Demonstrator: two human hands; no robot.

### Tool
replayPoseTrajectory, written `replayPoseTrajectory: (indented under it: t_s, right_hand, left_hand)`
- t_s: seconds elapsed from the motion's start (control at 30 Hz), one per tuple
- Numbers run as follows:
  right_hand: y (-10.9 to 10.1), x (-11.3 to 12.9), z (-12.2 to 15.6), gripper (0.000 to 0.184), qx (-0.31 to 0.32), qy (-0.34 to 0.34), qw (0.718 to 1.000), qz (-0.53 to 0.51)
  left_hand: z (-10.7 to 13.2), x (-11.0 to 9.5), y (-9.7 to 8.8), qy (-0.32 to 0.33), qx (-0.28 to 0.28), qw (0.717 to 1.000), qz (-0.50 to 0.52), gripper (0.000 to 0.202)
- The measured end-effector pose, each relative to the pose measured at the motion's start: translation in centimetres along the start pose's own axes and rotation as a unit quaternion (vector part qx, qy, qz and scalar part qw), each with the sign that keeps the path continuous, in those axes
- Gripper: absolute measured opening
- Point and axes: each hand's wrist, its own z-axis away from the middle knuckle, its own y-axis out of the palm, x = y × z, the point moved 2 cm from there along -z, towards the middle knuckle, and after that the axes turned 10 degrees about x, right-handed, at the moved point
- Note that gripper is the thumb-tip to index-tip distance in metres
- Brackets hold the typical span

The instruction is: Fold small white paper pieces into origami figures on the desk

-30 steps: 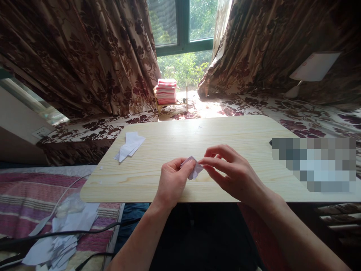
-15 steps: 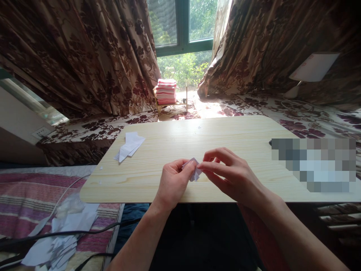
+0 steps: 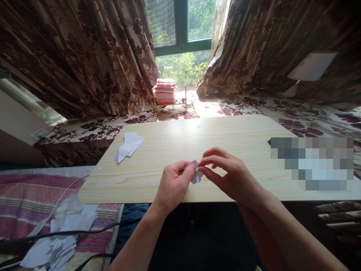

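Observation:
A small piece of folded white paper (image 3: 197,177) is held over the near part of the wood-grain table (image 3: 158,150). My left hand (image 3: 175,180) pinches it between thumb and fingers from the left. From the right, my right hand (image 3: 225,165) closes its thumb and index finger on the paper's upper right edge, its other fingers curled above. The fingers hide part of the folds. Several loose white paper pieces (image 3: 129,146) lie overlapped at the table's left side.
A pixelated patch (image 3: 321,163) covers something at the table's right. Paper scraps (image 3: 60,241) and black cables lie on the striped bedding (image 3: 17,195) at lower left. Behind the table are a small rack with folded pink cloths (image 3: 165,91) and a lamp (image 3: 311,67).
The paper has turned slightly in my hands and shows more of its lower right face. My right thumb and index finger have come together on its edge.

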Motion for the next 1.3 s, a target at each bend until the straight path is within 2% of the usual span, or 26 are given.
replayPoseTrajectory:
  t_s: [0.33, 0.57, 0.63, 0.77, 0.87, 1.07, 1.17, 1.3]
  right_hand:
    - [0.3, -0.1, -0.1, 0.007, 0.003, 0.082, 0.992, -0.091]
    - [0.5, -0.4, -0.1, 0.003, 0.015, 0.139, 0.977, -0.159]
    - [0.6, -0.4, -0.1, 0.008, 0.018, 0.161, 0.972, -0.17]
    - [0.6, -0.2, -0.3, 0.011, 0.031, 0.16, 0.967, -0.196]
    - [0.9, 0.0, -0.3, 0.014, 0.025, 0.153, 0.966, -0.209]
    - [1.5, -0.7, 0.4, 0.018, 0.028, 0.192, 0.951, -0.24]
    - [1.3, -0.9, 0.6, 0.016, 0.018, 0.194, 0.948, -0.253]
    - [1.0, -0.9, 0.5, 0.019, 0.026, 0.204, 0.942, -0.266]
  left_hand:
    - [0.2, 0.1, -0.1, 0.023, 0.031, 0.998, -0.042, 0.022]
    - [0.4, 0.9, -0.1, 0.027, 0.04, 0.998, -0.051, 0.019]
    - [0.4, 0.8, 0.0, 0.028, 0.041, 0.997, -0.058, 0.019]
    - [0.4, 0.7, 0.0, 0.028, 0.048, 0.996, -0.069, 0.019]
    - [0.3, 1.0, 0.1, 0.014, 0.043, 0.998, -0.04, 0.017]
    - [0.2, 1.5, 0.5, -0.028, 0.031, 0.998, 0.054, 0.018]
    - [0.4, 1.4, 0.1, -0.022, 0.048, 0.997, 0.057, 0.02]
    - [0.4, 1.6, -1.1, 0.001, 0.02, 0.998, 0.053, 0.026]
